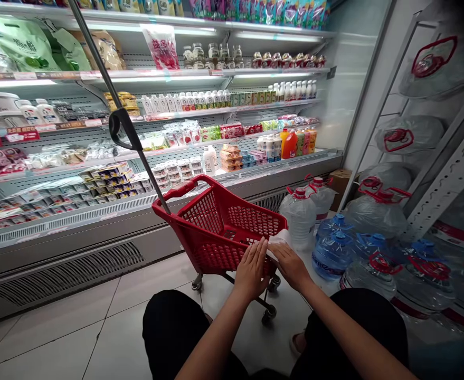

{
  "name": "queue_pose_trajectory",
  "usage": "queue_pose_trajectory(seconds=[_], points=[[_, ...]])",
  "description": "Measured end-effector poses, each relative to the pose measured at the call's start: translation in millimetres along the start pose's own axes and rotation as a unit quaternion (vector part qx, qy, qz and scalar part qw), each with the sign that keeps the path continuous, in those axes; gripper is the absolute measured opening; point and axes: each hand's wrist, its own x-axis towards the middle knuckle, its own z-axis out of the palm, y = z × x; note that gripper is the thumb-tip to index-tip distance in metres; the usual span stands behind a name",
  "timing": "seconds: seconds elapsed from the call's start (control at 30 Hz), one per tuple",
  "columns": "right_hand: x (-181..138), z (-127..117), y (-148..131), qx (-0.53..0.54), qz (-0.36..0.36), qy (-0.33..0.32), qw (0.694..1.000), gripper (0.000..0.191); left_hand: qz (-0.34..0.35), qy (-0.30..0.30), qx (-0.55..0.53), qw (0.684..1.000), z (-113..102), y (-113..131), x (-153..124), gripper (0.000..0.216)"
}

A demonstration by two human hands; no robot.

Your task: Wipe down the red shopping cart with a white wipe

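Note:
A small red plastic shopping basket on wheels (219, 224) stands on the tiled floor in front of me, its long grey pull handle (123, 126) rising to the upper left. My left hand (251, 269) lies flat with fingers stretched out against the basket's near rim. My right hand (291, 264) presses a white cloth or tissue (278, 238) onto the same rim, fingers closed over it. My knees in dark trousers show at the bottom.
An open refrigerated shelf unit (136, 137) with dairy packs, bottles and bags fills the left and back. Large water jugs (301, 214) with red caps and blue ones (332, 253) crowd the floor at the right, below a white metal rack (445, 174).

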Motion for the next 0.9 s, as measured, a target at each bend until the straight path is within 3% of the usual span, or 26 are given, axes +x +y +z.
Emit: queue_pose_trajectory(seconds=[0.17,0.27,0.4,0.5,0.57,0.67,0.8,0.9], points=[[-8,14,-34,0.025,0.095,0.07,0.993,0.061,0.001,0.006,-0.021,1.0,6,9,2,0.116],[-7,13,-46,0.011,0.084,0.06,0.995,0.065,0.019,0.005,-0.032,0.999,1,7,5,0.116],[-10,-7,-24,-0.002,0.071,0.001,0.997,0.061,-0.006,0.018,0.022,1.0,-26,-28,6,0.107],[-13,-16,-1,-0.005,0.131,0.011,0.991,0.059,-0.091,0.04,0.103,0.99,-44,-65,1,0.1],[-10,-14,2,-0.004,0.153,0.031,0.988,0.06,-0.111,0.034,0.125,0.985,-46,-82,-2,0.097],[11,0,-18,0.0,0.139,0.042,0.989,0.063,-0.113,0.016,0.123,0.986,-38,-87,-3,0.094],[56,23,-65,-0.003,0.064,0.001,0.998,0.064,-0.111,0.009,0.126,0.986,-26,-80,1,0.088],[74,30,-80,-0.011,0.025,-0.021,0.999,0.064,-0.095,0.006,0.133,0.987,-25,-81,1,0.086]])
